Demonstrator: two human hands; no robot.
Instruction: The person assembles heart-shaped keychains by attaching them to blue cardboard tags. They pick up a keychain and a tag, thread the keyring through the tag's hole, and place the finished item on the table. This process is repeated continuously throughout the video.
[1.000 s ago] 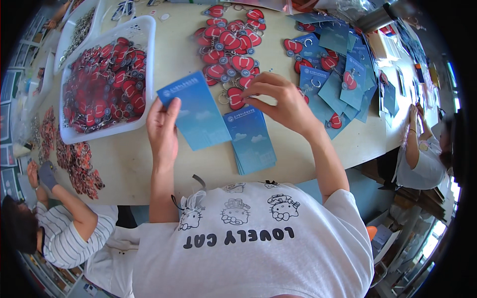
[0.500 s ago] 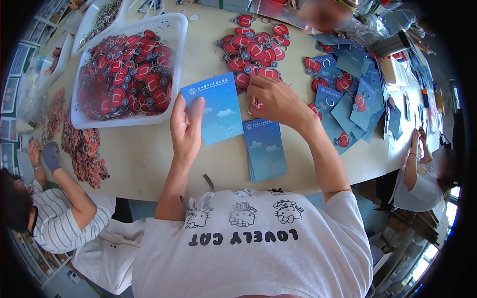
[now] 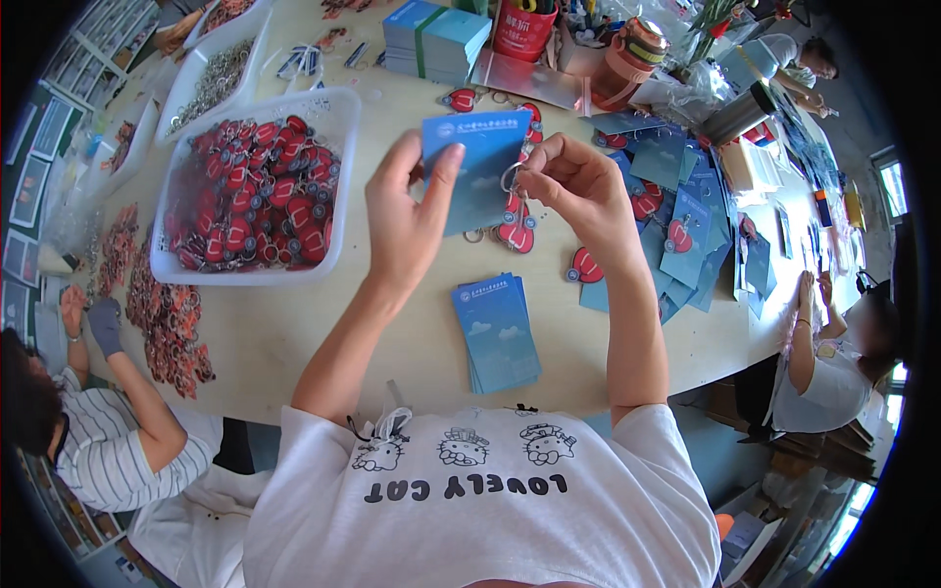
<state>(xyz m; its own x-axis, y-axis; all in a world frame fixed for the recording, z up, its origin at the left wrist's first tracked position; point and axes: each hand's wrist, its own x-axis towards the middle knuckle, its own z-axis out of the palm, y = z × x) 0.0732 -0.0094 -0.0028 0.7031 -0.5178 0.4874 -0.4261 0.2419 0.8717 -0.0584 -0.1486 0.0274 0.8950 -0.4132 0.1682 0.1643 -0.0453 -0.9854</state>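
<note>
Left hand point(image 3: 407, 220) pinches a blue card point(image 3: 480, 176) by its left edge, thumb in front, fingers behind, card raised upright above the table point(image 3: 294, 323). Right hand point(image 3: 578, 186) sits at the card's right edge, thumb and forefinger closed on a small metal key ring point(image 3: 512, 178); other fingers curled. A red keychain charm point(image 3: 515, 233) shows just below the ring; can't tell whether it hangs from the ring or lies on the table.

Stack of the same blue cards point(image 3: 498, 331) lies flat on the table between the forearms, near the front edge. White plastic bin point(image 3: 186, 272) full of red keychain charms sits left of the left hand, well apart from it. More loose red charms in a heap point(image 3: 162, 314) at the table's left edge. Finished blue cards with charms attached are spread out point(image 3: 686, 225) right of the right hand; one single red charm point(image 3: 585, 265) lies just under the right wrist. Taller pile of blue cards point(image 3: 431, 34) at the far side, beside a red cup point(image 3: 524, 24).

Another person in a striped shirt point(image 3: 98, 441) sits lower left, gloved hand point(image 3: 103, 323) near the charm heap. Third person point(image 3: 828, 353) sits at right.
</note>
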